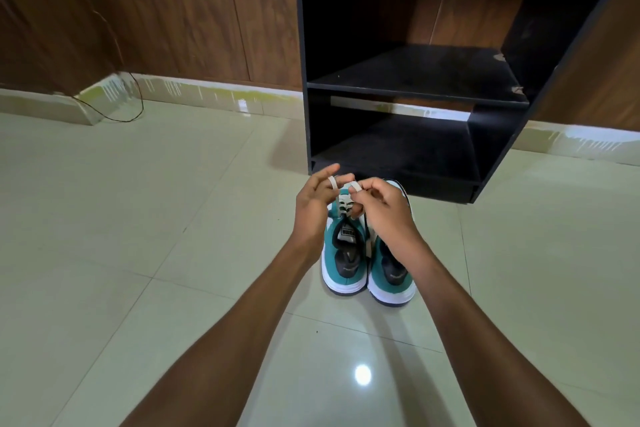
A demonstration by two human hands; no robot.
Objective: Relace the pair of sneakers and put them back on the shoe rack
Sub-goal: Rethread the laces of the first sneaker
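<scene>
Two teal and white sneakers stand side by side on the tiled floor, heels toward me. The left sneaker [343,263] has a white lace [344,203] running up its front. My left hand [317,204] pinches one lace end, which loops over its fingers. My right hand [381,208] pinches the other lace end above the same shoe and covers the front of the right sneaker [393,279]. A black shoe rack [415,87] with bare shelves stands just beyond the shoes.
Wood-panelled wall runs behind the rack, with a pale skirting along the floor. A thin dark cable [133,104] hangs down the wall and loops onto the tiles at the far left. Glossy beige tiles [138,218] spread to both sides of the shoes.
</scene>
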